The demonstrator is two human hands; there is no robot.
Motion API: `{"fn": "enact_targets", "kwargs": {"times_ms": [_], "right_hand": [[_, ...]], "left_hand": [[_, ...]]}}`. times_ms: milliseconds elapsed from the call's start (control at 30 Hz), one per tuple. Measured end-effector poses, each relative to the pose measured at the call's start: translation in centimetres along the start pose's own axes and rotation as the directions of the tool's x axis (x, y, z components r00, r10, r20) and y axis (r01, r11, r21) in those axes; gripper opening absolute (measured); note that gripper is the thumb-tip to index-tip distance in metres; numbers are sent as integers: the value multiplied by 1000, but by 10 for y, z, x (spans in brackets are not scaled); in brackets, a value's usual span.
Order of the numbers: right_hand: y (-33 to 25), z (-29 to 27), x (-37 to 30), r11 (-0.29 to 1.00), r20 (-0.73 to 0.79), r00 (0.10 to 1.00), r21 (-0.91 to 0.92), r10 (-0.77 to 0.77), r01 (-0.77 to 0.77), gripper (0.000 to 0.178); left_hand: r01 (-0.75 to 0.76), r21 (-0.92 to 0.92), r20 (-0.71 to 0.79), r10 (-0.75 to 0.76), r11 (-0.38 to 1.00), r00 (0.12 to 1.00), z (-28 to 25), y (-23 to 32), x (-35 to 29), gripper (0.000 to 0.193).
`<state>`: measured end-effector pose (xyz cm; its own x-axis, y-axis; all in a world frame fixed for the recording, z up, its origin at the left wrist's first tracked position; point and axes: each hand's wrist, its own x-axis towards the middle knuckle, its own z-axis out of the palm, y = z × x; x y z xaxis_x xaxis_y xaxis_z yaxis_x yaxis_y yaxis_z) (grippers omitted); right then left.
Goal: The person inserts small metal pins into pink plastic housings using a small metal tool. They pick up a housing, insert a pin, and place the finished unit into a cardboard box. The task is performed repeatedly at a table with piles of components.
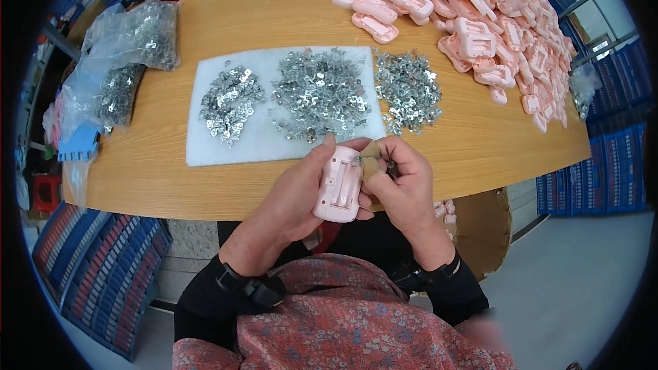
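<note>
My left hand (301, 181) is closed around a pale pink plastic housing (339, 188), holding it tilted just off the table's near edge. A long recessed compartment and small round holes show on its upturned face. My right hand (404, 181) is pinched at the housing's upper right corner, with tan coverings (371, 157) on the thumb and a finger. A small shiny bit shows at those fingertips, too small to name. Something dark (393, 169) sits within the curled right fingers, mostly hidden. Beyond my hands lie heaps of small silvery metal pieces (321, 92).
A white foam sheet (257, 152) bears two heaps; a third metal heap (409, 92) lies at its right edge. Pink housings (473, 38) are piled far right. Clear bags of metal pieces (151, 34) and a blue plastic piece (79, 142) lie left. A cardboard box (483, 229) stands below.
</note>
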<state>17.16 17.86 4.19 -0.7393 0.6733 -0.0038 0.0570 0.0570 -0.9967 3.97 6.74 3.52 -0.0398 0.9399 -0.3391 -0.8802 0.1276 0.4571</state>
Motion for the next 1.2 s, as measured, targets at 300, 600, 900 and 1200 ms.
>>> {"fn": "enact_targets", "kwargs": {"times_ms": [300,600,900,1200], "right_hand": [[-2,1,-2,999,-8,1000,34,24,-23,16],[2,1,3,853,58,936,-394,-348,342,15],[-21,-7,1,535,288,890,-718,-354,445,25],[-22,-13,-3,678,305,898,-590,-316,439,34]], "left_hand": [[7,18,-5,-7,1000,1000,0,-3,1,58],[28,71,-66,-23,997,998,2,-7,7,57],[44,47,-97,-39,998,994,5,-5,7,55],[69,59,-56,-66,996,996,2,-2,4,57]]}}
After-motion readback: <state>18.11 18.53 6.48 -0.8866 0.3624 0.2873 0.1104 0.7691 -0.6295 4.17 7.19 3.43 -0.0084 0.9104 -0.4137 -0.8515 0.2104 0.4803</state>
